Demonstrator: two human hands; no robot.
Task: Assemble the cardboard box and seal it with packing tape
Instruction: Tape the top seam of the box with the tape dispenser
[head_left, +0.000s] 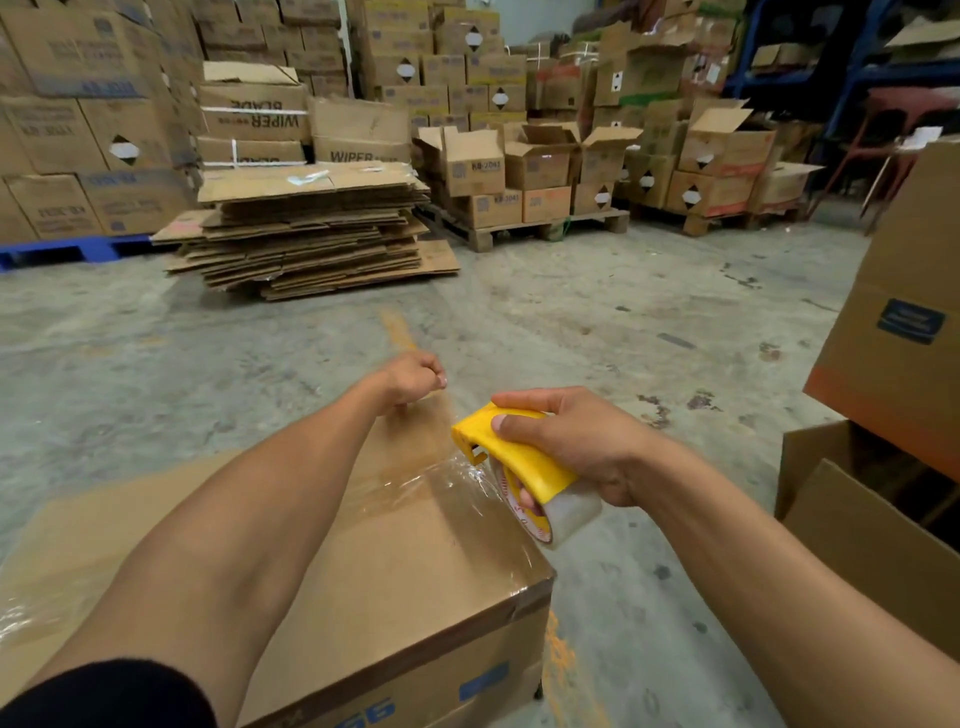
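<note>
A closed brown cardboard box (405, 571) lies in front of me on the concrete floor, with clear packing tape (415, 480) stretched across its top. My right hand (571, 447) grips a yellow tape dispenser (511, 454) holding a roll of clear tape, just off the box's right edge. My left hand (413, 382) reaches over the far edge of the box with its fingers curled; the frame does not show whether it pinches the tape's end.
An open cardboard box (852, 499) stands at my right, with a taller carton (904, 322) leaning above it. A pile of flattened cartons (311, 234) lies ahead on the floor. Stacked boxes on pallets (524, 176) fill the back.
</note>
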